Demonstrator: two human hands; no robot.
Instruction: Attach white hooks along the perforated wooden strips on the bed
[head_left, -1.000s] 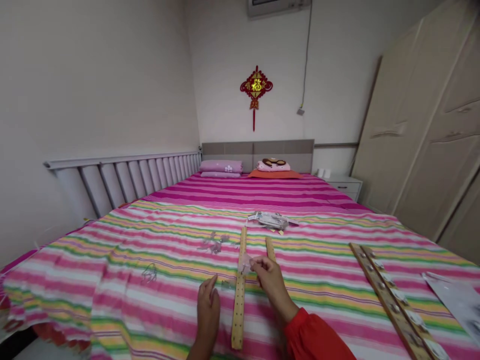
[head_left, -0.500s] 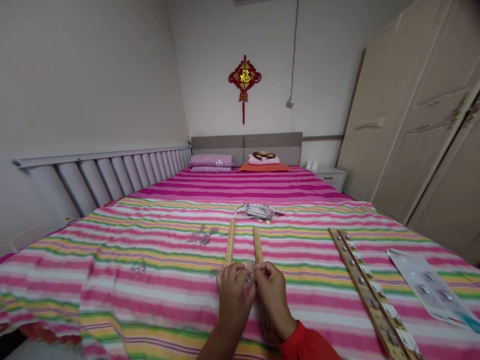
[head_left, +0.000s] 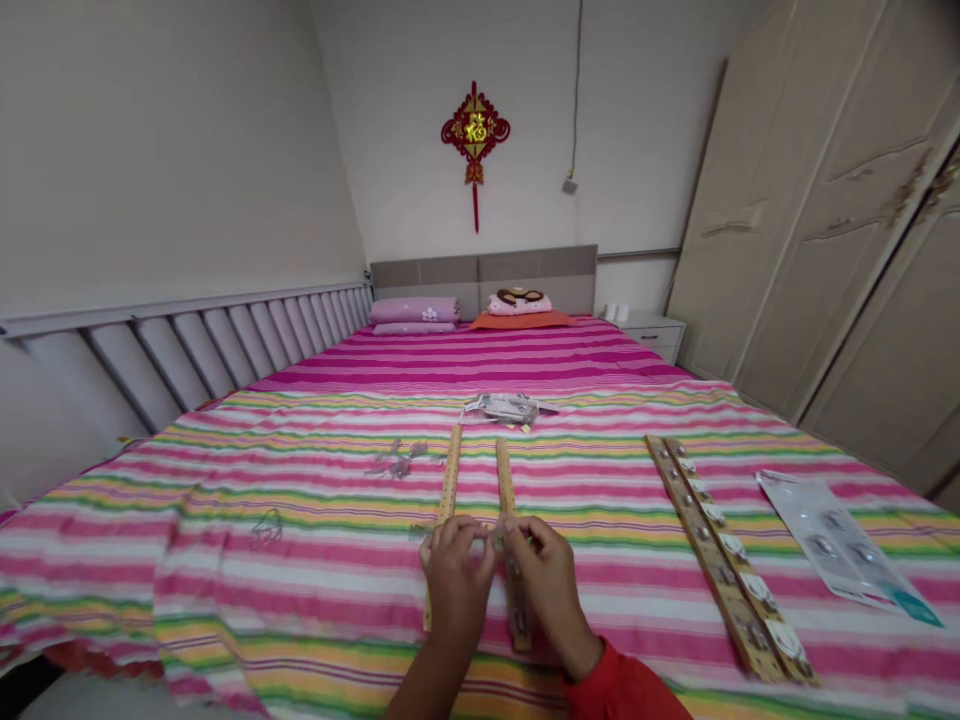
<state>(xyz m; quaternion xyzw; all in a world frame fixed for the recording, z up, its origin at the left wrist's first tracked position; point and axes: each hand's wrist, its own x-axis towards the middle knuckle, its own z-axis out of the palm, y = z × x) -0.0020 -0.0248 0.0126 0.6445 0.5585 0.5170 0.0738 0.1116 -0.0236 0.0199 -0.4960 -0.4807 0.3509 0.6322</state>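
Close together at the front middle of the bed, my left hand (head_left: 459,565) and my right hand (head_left: 549,572) both have fingertips pinched. Between them is a small clear plastic piece (head_left: 498,536), partly hidden by the fingers. Beneath the hands lie two narrow wooden strips; the left strip (head_left: 451,480) shows rows of small holes. Small metal pieces sit on the near end of the right strip (head_left: 517,610). Left of the strips are scattered bits of clear plastic (head_left: 400,460) and a thin crumpled clear item (head_left: 267,526).
Two more wooden strips (head_left: 705,545) with shiny metal pieces and white tags lie at right. Beyond them is a clear blister pack (head_left: 840,545). A pile of plastic packaging (head_left: 506,407) lies farther back. Pillows (head_left: 415,312) rest by the headboard (head_left: 536,280); a railing (head_left: 187,345) runs along the left.
The camera view has shifted slightly, so the scene sits a little higher and more to the left. My hands stay together, fingertips still pinching the clear piece.
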